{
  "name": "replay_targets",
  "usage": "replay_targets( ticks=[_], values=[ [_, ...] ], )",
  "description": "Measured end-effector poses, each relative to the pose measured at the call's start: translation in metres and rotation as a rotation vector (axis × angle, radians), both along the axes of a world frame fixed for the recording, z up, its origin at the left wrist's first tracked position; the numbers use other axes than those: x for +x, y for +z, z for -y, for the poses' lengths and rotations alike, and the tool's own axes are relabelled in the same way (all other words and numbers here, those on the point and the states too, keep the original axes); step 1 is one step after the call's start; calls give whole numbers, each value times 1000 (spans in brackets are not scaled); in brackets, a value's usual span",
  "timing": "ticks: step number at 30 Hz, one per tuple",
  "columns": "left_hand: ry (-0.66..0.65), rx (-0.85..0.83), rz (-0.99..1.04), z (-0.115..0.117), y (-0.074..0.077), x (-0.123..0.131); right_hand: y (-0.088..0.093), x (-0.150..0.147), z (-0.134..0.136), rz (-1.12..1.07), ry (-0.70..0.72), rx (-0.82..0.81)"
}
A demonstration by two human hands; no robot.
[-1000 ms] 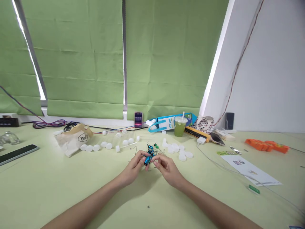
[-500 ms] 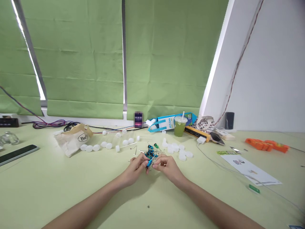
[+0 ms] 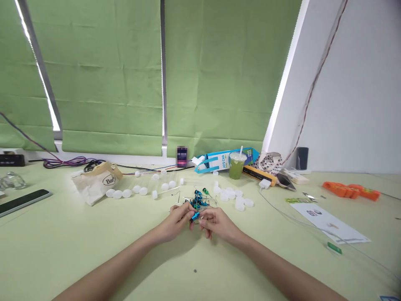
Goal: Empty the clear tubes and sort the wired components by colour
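My left hand (image 3: 180, 218) is closed, pinching a small blue cylindrical part (image 3: 195, 216) with shiny sides between thumb and fingertips. Close to that part's right end, my right hand (image 3: 216, 221) has its fingers drawn together in a pinch; whatever lies between them is too small to make out. Just beyond both hands is a pile of similar blue parts (image 3: 198, 196) with thin wire leads sticking out. A small green part (image 3: 205, 191) sits at the pile's right side.
White round caps (image 3: 231, 194) lie right of the pile; clear tubes with white caps (image 3: 166, 189) lie left. Behind stand a green drink cup (image 3: 237, 167) and a paper bag (image 3: 97, 184). At right are a printed sheet (image 3: 332, 223), a white cable (image 3: 288, 216) and orange objects (image 3: 351, 191).
My right hand has shifted slightly down and left, its lower fingers now showing beneath. The blue part has tilted flatter in my left hand, which has barely moved.
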State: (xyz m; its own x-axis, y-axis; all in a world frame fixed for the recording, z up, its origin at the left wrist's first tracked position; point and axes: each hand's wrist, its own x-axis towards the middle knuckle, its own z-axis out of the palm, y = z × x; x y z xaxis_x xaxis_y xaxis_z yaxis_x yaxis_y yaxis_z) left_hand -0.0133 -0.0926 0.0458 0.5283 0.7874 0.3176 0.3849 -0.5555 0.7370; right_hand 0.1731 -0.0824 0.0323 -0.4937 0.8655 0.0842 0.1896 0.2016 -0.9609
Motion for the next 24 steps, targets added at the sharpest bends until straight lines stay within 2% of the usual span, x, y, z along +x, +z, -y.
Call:
replay_targets(
  ticks=[2,9,12,15,18,24],
  values=[
    [-3,-5,-4,-1,0,-1,0,1,-1,24,2,41],
    [-55,-43,5,-1,2,-2,-9,0,-7,5,-158,92],
    [-60,-43,5,0,3,-2,-10,-2,-6,8,-133,50],
    [-65,-37,13,-1,4,-3,-7,-1,-4,-2,-48,-19],
    [-57,-37,43,-3,4,-4,-2,0,-1,-15,18,9],
    [-63,-66,35,-5,3,-8,-2,-2,0,-12,-51,101]
  ],
)
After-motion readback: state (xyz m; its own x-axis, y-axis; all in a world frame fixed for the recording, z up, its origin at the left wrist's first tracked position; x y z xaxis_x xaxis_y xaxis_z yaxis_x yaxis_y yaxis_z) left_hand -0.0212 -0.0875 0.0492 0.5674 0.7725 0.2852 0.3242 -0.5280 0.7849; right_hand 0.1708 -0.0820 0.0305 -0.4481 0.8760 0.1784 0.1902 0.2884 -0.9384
